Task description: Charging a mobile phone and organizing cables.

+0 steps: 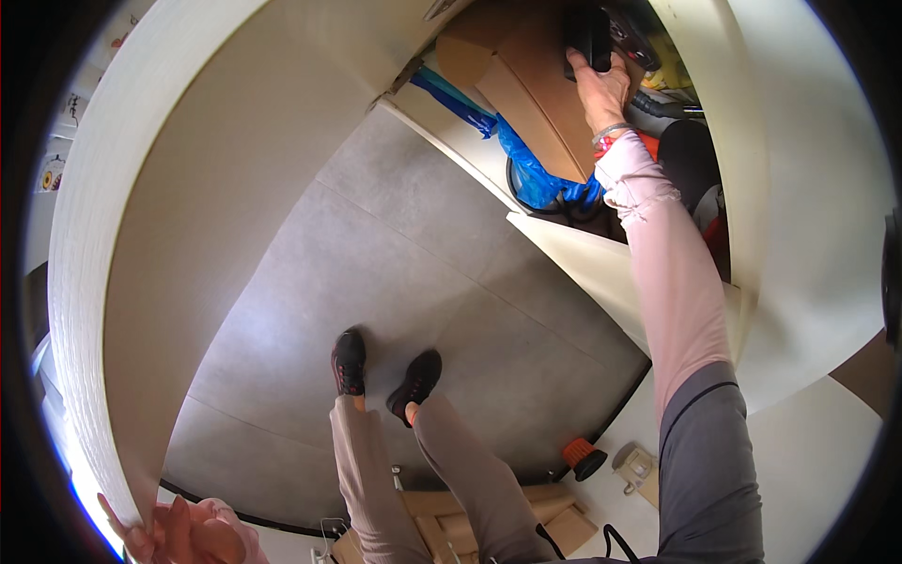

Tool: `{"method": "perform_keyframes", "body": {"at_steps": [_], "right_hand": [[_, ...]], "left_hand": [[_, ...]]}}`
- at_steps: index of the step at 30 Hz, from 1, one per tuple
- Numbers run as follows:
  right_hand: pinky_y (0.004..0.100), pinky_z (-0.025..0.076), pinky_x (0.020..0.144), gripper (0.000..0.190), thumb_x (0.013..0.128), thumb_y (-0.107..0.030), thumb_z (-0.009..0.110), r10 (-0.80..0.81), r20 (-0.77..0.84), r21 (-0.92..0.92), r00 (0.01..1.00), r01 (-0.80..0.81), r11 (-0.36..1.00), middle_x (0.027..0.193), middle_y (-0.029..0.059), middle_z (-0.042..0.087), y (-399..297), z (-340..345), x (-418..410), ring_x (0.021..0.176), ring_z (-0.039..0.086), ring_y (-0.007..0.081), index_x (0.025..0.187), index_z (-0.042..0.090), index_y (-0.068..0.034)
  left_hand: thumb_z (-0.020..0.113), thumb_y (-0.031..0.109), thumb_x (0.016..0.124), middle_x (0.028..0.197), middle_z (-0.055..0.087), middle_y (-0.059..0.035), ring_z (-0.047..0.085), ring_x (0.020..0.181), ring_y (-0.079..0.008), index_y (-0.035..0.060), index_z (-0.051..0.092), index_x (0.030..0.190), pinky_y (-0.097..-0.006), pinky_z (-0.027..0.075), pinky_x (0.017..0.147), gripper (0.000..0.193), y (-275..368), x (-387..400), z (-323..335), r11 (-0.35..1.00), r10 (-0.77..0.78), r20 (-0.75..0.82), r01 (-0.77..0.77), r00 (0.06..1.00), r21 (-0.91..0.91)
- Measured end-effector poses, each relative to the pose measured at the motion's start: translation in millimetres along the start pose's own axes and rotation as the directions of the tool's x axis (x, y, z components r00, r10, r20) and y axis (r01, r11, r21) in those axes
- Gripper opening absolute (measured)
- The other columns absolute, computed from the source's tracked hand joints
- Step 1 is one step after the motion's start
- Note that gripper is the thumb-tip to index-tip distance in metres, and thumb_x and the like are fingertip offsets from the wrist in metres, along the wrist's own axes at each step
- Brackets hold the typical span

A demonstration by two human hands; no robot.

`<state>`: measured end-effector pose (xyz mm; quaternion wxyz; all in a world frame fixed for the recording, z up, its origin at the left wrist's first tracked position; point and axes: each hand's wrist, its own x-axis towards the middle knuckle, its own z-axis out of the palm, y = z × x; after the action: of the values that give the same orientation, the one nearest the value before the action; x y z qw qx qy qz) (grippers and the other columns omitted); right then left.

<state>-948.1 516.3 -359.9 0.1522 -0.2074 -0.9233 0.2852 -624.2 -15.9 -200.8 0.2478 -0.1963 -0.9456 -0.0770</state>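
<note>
My right hand [604,88] reaches into an open white cupboard [451,151]. Its thumb and fingers are around the end of a black object [588,35], whose kind I cannot make out. Under it lies a brown cardboard box [539,113] with an open flap. A second dark device [632,39] is just to the right of the black object. At the lower left, my left hand [183,532] grips the edge of a white cupboard door [204,155], which stands wide open. A blue plastic bag [528,169] hangs beside the box, over the cupboard's front.
A ribbed black hose [659,106] lies deeper in the cupboard. My black shoes [350,361] stand on the grey floor [282,338]. By the wall sits an orange and black filter-like piece [583,458]. Behind my legs is an opened cardboard box [451,525].
</note>
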Motion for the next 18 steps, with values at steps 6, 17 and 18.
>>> {"method": "perform_keyframes", "body": {"at_steps": [6,17,18], "right_hand": [[0.0369,0.043,0.092,0.069,0.070,-0.039,0.077,-0.339,-0.030,-0.270,0.940,0.319,0.908,0.118,0.0183,0.057,4.6,-8.3,27.5,0.107,0.055,0.0291,0.126,0.053,-0.006],[0.0501,0.025,0.109,0.084,0.076,-0.032,0.069,-0.369,-0.006,-0.346,0.930,0.344,0.873,0.140,0.0276,0.032,-22.6,-9.7,-52.8,0.132,0.026,0.0437,0.140,0.025,0.001],[0.0497,0.027,0.108,0.081,0.077,-0.029,0.068,-0.367,0.005,-0.320,0.930,0.349,0.881,0.139,0.0283,0.033,-20.1,-14.9,-65.6,0.131,0.029,0.0437,0.139,0.027,0.003]], "left_hand": [[0.059,0.011,0.089,0.117,0.046,-0.0158,0.046,0.120,-0.0356,-0.0017,0.062,0.087,-0.0629,0.046,0.093,0.013,22.5,11.1,4.8,0.996,-0.089,-0.030,0.088,0.996,-0.031],[0.061,0.013,0.089,0.117,0.047,-0.0157,0.047,0.120,-0.0358,-0.0014,0.062,0.088,-0.0591,0.047,0.093,0.014,44.1,19.2,-26.5,0.955,-0.297,-0.055,0.295,0.953,-0.039],[0.061,0.013,0.089,0.117,0.047,-0.0157,0.047,0.120,-0.0358,-0.0014,0.062,0.088,-0.0591,0.047,0.093,0.014,44.8,14.4,-29.9,0.954,-0.299,-0.067,0.298,0.952,-0.022]]}}
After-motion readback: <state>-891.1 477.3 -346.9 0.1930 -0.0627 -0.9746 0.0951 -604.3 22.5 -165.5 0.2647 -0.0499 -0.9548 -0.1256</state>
